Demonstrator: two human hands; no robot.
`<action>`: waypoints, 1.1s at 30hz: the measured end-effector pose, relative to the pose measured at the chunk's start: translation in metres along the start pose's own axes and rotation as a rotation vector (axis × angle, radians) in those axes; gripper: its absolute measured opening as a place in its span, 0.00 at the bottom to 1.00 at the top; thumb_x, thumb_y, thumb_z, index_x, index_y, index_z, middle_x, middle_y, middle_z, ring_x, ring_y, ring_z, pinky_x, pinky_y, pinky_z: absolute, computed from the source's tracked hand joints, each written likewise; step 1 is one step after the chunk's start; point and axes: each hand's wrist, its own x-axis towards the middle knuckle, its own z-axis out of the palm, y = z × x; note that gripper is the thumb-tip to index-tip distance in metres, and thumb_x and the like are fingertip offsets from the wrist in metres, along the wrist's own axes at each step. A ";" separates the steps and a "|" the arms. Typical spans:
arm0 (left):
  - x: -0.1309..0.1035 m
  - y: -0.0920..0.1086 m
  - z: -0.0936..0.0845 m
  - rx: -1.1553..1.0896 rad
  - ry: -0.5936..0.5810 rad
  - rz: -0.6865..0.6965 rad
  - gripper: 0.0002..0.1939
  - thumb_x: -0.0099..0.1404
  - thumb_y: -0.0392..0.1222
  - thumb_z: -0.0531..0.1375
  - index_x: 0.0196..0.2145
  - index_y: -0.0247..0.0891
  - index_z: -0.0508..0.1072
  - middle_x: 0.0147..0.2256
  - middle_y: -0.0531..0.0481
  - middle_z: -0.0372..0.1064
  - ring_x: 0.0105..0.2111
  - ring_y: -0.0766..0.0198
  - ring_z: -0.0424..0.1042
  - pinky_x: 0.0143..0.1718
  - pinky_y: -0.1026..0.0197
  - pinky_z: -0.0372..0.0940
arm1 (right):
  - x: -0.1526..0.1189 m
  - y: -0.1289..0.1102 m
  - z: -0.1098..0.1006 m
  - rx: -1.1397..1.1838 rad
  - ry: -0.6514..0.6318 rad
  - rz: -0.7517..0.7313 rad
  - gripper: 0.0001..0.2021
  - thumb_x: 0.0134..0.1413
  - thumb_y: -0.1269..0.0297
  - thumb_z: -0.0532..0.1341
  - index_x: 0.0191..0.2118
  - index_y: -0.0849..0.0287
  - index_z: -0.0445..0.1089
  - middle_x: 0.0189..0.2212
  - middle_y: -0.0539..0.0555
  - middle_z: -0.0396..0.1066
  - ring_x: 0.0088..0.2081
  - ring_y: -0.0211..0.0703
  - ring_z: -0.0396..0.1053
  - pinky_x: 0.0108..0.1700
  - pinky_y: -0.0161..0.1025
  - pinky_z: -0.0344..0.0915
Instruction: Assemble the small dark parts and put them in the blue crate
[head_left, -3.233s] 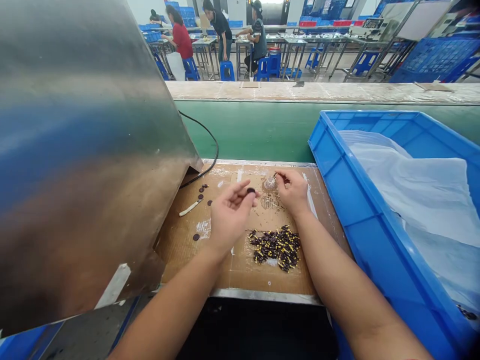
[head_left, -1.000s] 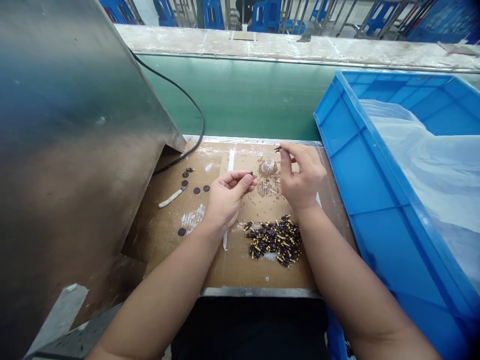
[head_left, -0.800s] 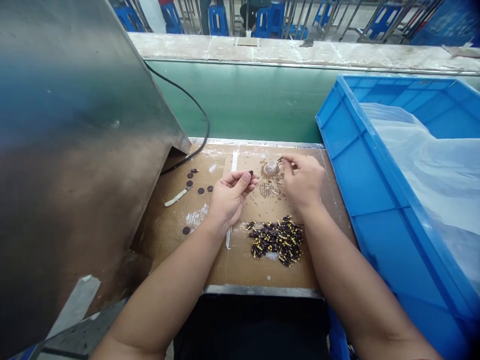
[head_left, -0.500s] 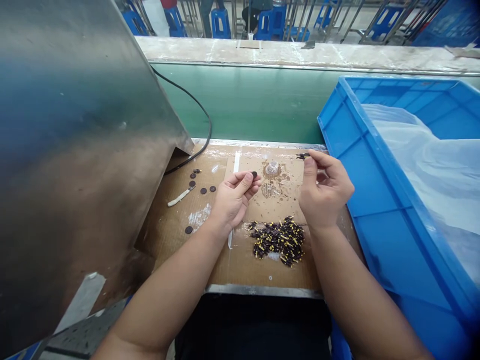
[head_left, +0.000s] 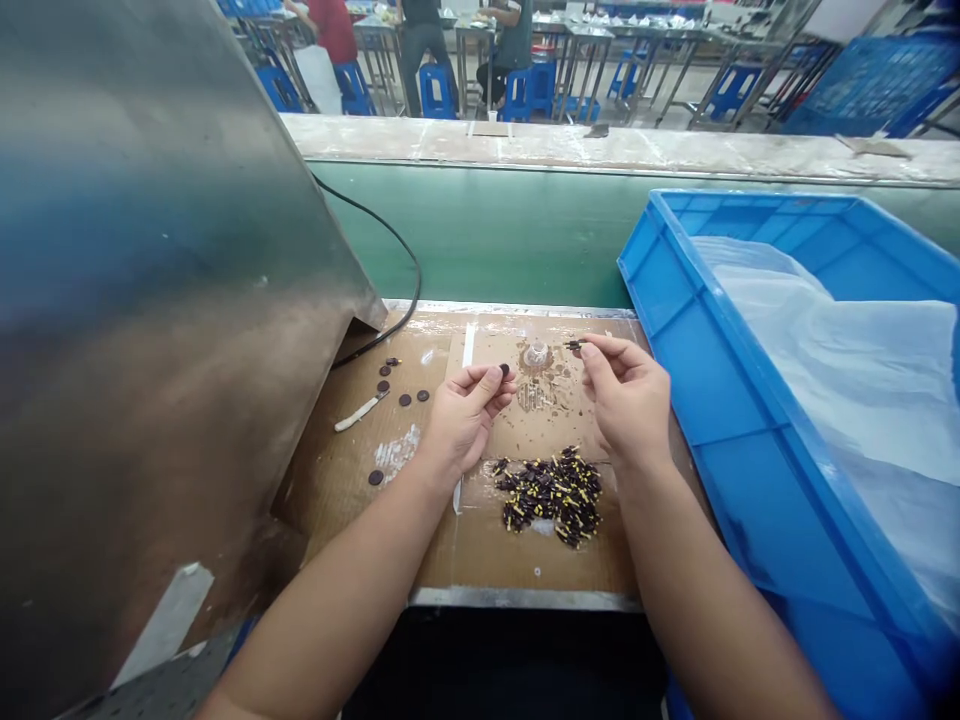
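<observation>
Right hand (head_left: 586, 347) nearer clear cup (head_left: 536, 352) | holds dark piece (head_left: 574, 345) | left hand (head_left: 465, 412): dark disc (head_left: 504, 369)

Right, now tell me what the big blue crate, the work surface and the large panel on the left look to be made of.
Blue crate: probably molded plastic, semi-gloss, judging by its ribbed walls.
Work surface: brown cardboard, matte with shiny patches, perhaps tape.
Large panel: likely brushed metal, given its blurry blue reflections.

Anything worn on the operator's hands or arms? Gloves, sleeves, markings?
Left hand and right hand are both bare: no gloves, rings, watch or bracelet visible. Forearms uncovered, no sleeve in view. No cables or markings to be seen on either.
</observation>
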 end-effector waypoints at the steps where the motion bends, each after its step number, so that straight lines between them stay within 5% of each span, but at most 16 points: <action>1: 0.000 -0.001 0.000 0.019 -0.008 0.016 0.16 0.52 0.43 0.75 0.33 0.32 0.77 0.34 0.44 0.77 0.31 0.69 0.75 0.35 0.69 0.70 | -0.003 0.000 0.002 0.147 -0.065 0.139 0.10 0.56 0.58 0.66 0.42 0.55 0.76 0.34 0.53 0.78 0.34 0.43 0.77 0.34 0.39 0.74; 3: 0.000 -0.002 -0.001 0.093 -0.028 0.074 0.14 0.54 0.43 0.74 0.35 0.33 0.78 0.35 0.44 0.77 0.32 0.69 0.75 0.36 0.68 0.70 | -0.009 -0.001 0.006 0.376 -0.188 0.367 0.10 0.53 0.59 0.68 0.40 0.55 0.75 0.32 0.52 0.79 0.37 0.43 0.79 0.35 0.37 0.75; 6: -0.002 -0.004 -0.003 0.262 -0.053 0.205 0.12 0.57 0.43 0.73 0.37 0.36 0.80 0.35 0.45 0.78 0.32 0.68 0.76 0.38 0.66 0.71 | -0.014 -0.003 0.012 0.555 -0.292 0.509 0.09 0.49 0.61 0.70 0.37 0.55 0.74 0.33 0.51 0.79 0.42 0.44 0.79 0.42 0.37 0.77; 17: -0.010 -0.001 -0.001 0.686 -0.115 0.600 0.06 0.63 0.38 0.67 0.40 0.41 0.82 0.45 0.45 0.78 0.45 0.62 0.77 0.53 0.59 0.71 | -0.019 -0.004 0.015 0.622 -0.328 0.496 0.10 0.48 0.62 0.72 0.36 0.58 0.74 0.34 0.52 0.79 0.41 0.43 0.79 0.48 0.41 0.78; 19: -0.010 0.000 0.000 0.607 -0.094 0.548 0.07 0.62 0.39 0.69 0.39 0.41 0.82 0.42 0.45 0.78 0.42 0.63 0.78 0.50 0.61 0.72 | -0.020 -0.004 0.016 0.596 -0.336 0.466 0.11 0.50 0.60 0.71 0.37 0.58 0.74 0.34 0.53 0.80 0.40 0.43 0.80 0.46 0.41 0.79; 25: -0.010 0.006 0.005 0.019 -0.116 0.090 0.13 0.53 0.44 0.75 0.33 0.36 0.81 0.36 0.47 0.79 0.34 0.70 0.77 0.38 0.71 0.72 | -0.032 -0.009 0.018 0.373 -0.233 0.123 0.07 0.56 0.60 0.68 0.37 0.57 0.74 0.32 0.52 0.78 0.35 0.42 0.79 0.36 0.38 0.78; 33: -0.014 0.006 0.008 -0.093 -0.109 0.035 0.11 0.53 0.39 0.75 0.33 0.35 0.80 0.36 0.49 0.78 0.33 0.73 0.75 0.40 0.73 0.71 | -0.040 -0.009 0.023 0.304 -0.227 -0.049 0.03 0.58 0.66 0.66 0.39 0.56 0.75 0.34 0.50 0.77 0.35 0.39 0.77 0.38 0.38 0.76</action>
